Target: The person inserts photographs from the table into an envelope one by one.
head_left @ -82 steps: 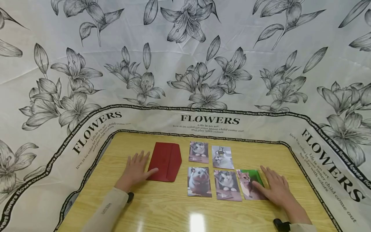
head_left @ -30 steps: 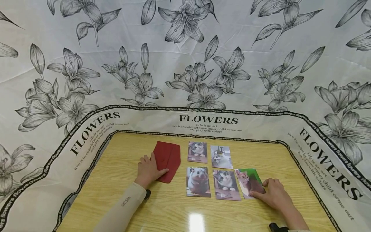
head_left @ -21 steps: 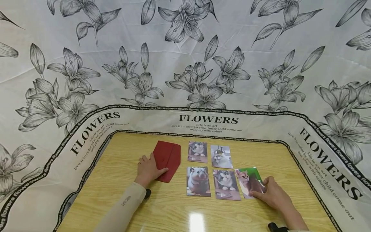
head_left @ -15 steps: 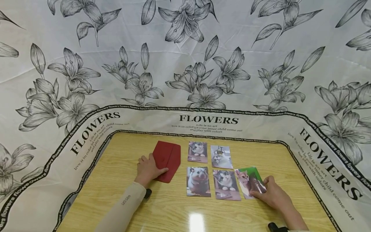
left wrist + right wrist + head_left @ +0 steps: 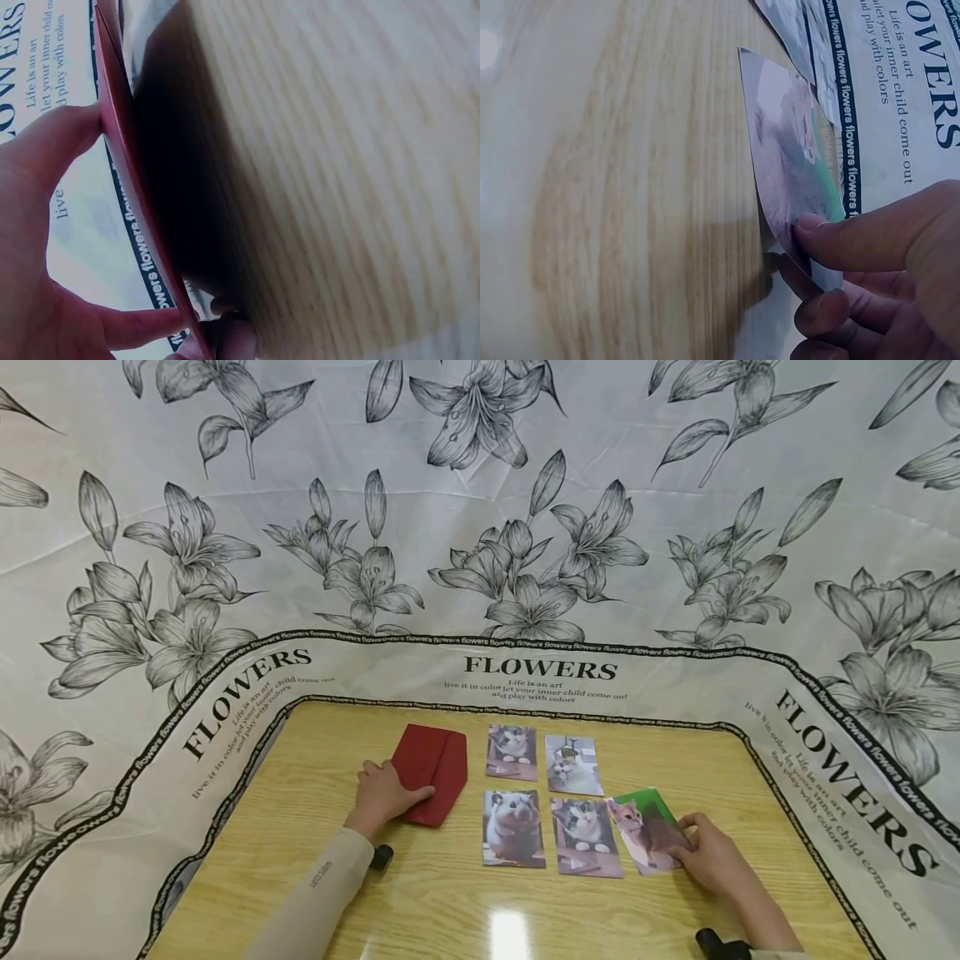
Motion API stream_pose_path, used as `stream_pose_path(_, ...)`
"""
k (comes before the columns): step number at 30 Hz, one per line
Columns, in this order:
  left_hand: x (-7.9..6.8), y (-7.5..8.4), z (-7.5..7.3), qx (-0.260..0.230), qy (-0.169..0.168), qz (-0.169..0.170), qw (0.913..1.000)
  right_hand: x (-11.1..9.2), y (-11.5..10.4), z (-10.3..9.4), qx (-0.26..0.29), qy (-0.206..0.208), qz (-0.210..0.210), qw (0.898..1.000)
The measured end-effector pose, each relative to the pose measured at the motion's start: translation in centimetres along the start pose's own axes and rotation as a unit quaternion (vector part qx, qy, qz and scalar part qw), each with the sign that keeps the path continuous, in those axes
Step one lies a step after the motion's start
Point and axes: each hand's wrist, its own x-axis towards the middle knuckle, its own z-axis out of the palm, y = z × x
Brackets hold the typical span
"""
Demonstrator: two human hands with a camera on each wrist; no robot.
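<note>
At the table's left, my left hand (image 5: 381, 795) holds a red envelope (image 5: 437, 768) by its left edge, thumb on top and fingers underneath. In the left wrist view the envelope (image 5: 139, 176) stands tilted with its edge off the wood. On the right, my right hand (image 5: 708, 853) pinches the right edge of a photo card (image 5: 637, 835) of a ginger cat on green. The right wrist view has the thumb on the face of this card (image 5: 784, 150) and fingers behind it, its near edge raised and slightly bent.
Several other photo cards lie flat between the hands: a hamster card (image 5: 513, 829), a grey-and-white cat card (image 5: 587, 839), a similar one behind (image 5: 512, 752), and a white cat card (image 5: 573, 766). A flower-print cloth (image 5: 540, 677) borders the wooden table (image 5: 435, 902).
Both hands came in from the outer edges and took hold. The envelope has turned a little and its left side has risen. The ginger cat card's right edge has lifted slightly.
</note>
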Motion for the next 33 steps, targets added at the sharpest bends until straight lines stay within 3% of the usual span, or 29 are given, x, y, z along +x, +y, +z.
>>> stream_pose_path(11,0.0,0.3,-0.1,-0.044,-0.015,-0.019,0.9987,0.3,-0.4,-1.5,0.043,-0.009,0.006,0.999)
stream_pose_path(17,0.0,0.7,-0.2,-0.063,-0.016,-0.014,0.9978,0.1,-0.6,-2.5,0.072,-0.004,0.003,0.997)
stream_pose_path(24,0.6,0.9,0.2,-0.089,-0.01,-0.006,0.996,0.4,-1.3,-2.5,0.107,0.051,-0.032,0.992)
stream_pose_path(29,0.8,1.0,0.3,-0.109,-0.001,-0.004,0.994,1.2,-2.9,-1.1,0.147,0.109,-0.038,0.982)
stream_pose_path(33,0.7,1.1,0.5,-0.118,0.011,-0.003,0.993,2.2,-4.3,0.4,0.188,0.13,-0.027,0.973)
